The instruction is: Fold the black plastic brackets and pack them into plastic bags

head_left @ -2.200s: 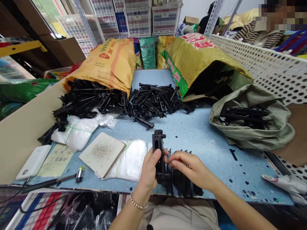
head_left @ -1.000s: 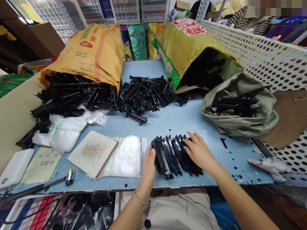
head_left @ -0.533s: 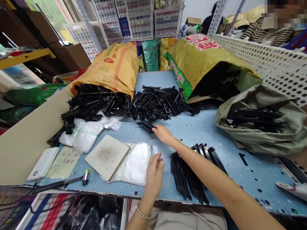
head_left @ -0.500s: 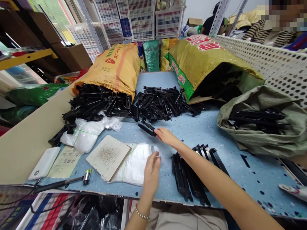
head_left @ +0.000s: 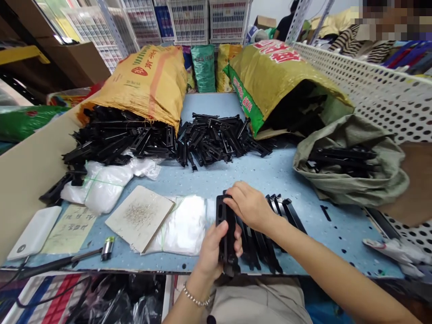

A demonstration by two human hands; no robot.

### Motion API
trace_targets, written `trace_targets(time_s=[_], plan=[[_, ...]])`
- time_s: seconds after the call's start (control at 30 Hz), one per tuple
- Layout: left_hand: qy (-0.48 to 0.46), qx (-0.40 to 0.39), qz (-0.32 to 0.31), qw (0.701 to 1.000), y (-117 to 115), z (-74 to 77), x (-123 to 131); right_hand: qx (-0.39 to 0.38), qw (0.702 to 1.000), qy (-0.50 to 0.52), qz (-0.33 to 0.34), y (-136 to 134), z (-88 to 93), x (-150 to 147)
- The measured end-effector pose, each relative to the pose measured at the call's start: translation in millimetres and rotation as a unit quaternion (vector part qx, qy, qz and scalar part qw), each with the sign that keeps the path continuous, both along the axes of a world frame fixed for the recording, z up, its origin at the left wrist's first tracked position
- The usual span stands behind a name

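My left hand [head_left: 216, 245] wraps round a long black plastic part [head_left: 222, 211] with a slot near its top, held upright near the table's front edge. At the upper end of that part, my right hand [head_left: 248, 204] pinches it with thumb and fingers; whether one or more parts are stacked there I cannot tell. Just right of them a row of similar black parts [head_left: 290, 216] lies side by side, partly hidden by my right arm. Behind my hands is a loose heap of black parts [head_left: 216, 137].
A yellow sack [head_left: 151, 85] and a green-gold sack [head_left: 270, 76] spill black parts. A grey-green sack [head_left: 388, 180] stands right. Clear plastic bags [head_left: 189, 225], a square board [head_left: 140, 216] and a hammer [head_left: 108, 248] lie left. A perforated white wall [head_left: 388, 99] borders the right.
My right hand has come back from the heap's front edge with black parts. My left hand, open before beside the plastic bags, now grips the black part with it. The view has shifted slightly.
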State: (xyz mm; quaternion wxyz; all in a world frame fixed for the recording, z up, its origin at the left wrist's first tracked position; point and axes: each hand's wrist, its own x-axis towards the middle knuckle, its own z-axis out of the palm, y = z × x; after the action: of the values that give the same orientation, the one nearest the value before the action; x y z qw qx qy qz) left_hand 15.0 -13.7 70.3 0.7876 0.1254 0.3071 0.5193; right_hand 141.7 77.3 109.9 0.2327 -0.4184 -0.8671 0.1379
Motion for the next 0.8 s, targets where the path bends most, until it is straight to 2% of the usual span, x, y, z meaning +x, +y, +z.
trace_targets(time_s=[0.1,0.17,0.23,0.33,0.4,0.5,0.57,0.63,0.73,0.8], plan=[[0.052,-0.043,0.026,0.997,-3.1,-1.1,6.6,-0.052,0.996,-0.064,-0.034,4.7,-2.5,-4.7],[0.095,-0.064,0.061,0.992,-3.6,-2.2,4.4,-0.092,0.992,-0.069,-0.045,-4.9,-2.3,-3.3],[0.134,-0.076,0.104,0.983,-3.8,-2.0,-1.8,-0.089,0.994,-0.055,0.024,-22.9,-2.0,0.3],[0.169,-0.065,0.138,0.974,-4.2,0.1,-11.3,-0.012,0.984,-0.047,0.171,-55.1,-7.5,4.1],[0.181,-0.044,0.127,0.974,-5.2,0.4,-13.1,0.040,0.978,-0.050,0.197,-73.1,-15.7,3.1],[0.218,-0.015,0.145,0.965,-8.1,-3.0,-9.3,0.024,0.988,-0.034,0.149,-88.8,-26.6,-1.2],[0.263,0.008,0.179,0.948,-9.5,-5.4,-7.0,-0.029,0.994,-0.018,0.108,-91.3,-28.0,-2.4],[0.282,0.024,0.195,0.939,-8.9,-5.2,-8.0,-0.094,0.990,0.003,0.101,-88.3,-23.8,-0.2],[0.199,0.006,0.153,0.968,-4.8,-0.5,-15.5,-0.187,0.973,0.082,0.104,-78.1,-12.0,8.8],[0.136,-0.018,0.108,0.985,-2.0,2.1,-21.4,-0.234,0.960,0.144,0.063,-72.0,-5.9,15.4]])
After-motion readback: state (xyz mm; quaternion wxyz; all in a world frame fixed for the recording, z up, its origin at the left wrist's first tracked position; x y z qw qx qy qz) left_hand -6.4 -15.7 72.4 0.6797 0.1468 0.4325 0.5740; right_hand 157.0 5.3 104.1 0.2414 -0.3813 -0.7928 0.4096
